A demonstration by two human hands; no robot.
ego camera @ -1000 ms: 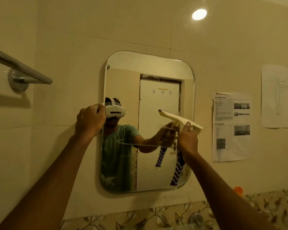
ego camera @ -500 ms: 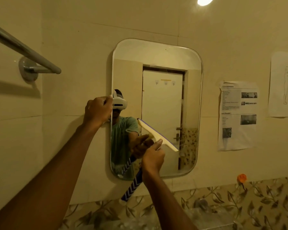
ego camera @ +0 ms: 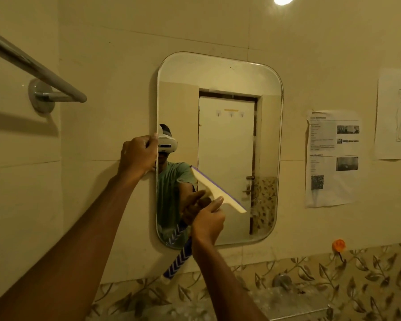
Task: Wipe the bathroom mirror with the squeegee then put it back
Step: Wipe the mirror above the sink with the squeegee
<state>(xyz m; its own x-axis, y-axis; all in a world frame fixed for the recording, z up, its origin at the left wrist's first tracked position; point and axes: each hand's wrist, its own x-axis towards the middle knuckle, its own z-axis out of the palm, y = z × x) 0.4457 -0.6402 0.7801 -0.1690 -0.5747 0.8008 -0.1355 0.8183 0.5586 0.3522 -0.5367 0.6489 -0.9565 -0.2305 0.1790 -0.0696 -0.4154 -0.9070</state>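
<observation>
Cream squeegee [ego camera: 218, 192] lies tilted on the lower middle of the mirror [ego camera: 220, 75]. The right hand [ego camera: 207, 220] grips its striped handle. The left hand [ego camera: 138, 156] is curled round the mirror's left edge. Judged status: wiping is under way and the put-back is not yet done. Open glass lies right of the blade. The bottom rim is near, so little downward travel is left. The rail [ego camera: 36, 66] is well apart, left.

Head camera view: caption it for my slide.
Right hand holds squeegee against mirror; left hand grips mirror's left edge.
</observation>
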